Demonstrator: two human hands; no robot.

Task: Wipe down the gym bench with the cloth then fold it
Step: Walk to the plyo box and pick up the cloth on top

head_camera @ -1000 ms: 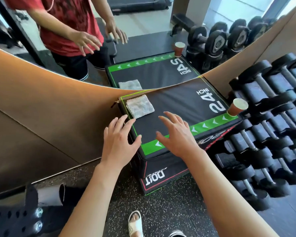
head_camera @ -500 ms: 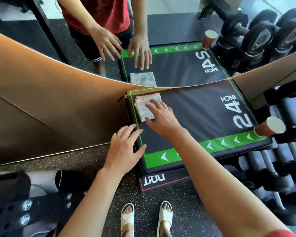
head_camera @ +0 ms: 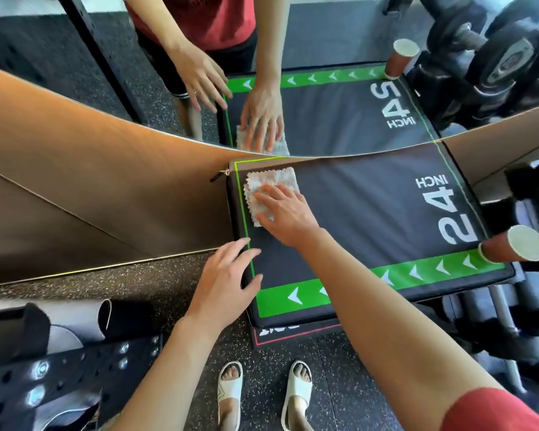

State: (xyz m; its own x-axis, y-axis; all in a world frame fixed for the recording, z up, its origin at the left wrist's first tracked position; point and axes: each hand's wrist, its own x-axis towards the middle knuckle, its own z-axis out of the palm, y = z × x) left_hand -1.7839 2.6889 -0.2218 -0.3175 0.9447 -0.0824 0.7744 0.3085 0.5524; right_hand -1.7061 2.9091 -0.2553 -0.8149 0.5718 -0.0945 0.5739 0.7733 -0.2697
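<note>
The gym bench is a black padded box [head_camera: 371, 219] with a green arrow stripe and "24 INCH" printed on top. A small folded grey-white cloth [head_camera: 269, 181] lies at its far left corner, against the mirror. My right hand [head_camera: 285, 211] lies flat on the cloth's near half, fingers straight and pressing down. My left hand [head_camera: 226, 283] rests with relaxed fingers on the box's left edge, holding nothing.
A brown paper cup [head_camera: 511, 244] stands at the box's right near corner. A wall mirror [head_camera: 324, 104] behind the box reflects it and the hands. Dumbbells [head_camera: 511, 321] fill a rack on the right. A dark metal frame [head_camera: 59, 368] sits at lower left. My sandalled feet [head_camera: 262, 390] stand on speckled floor.
My right hand slid from the bench's middle to the far left corner and now covers the cloth. My left hand moved onto the left edge. The view tilted further down.
</note>
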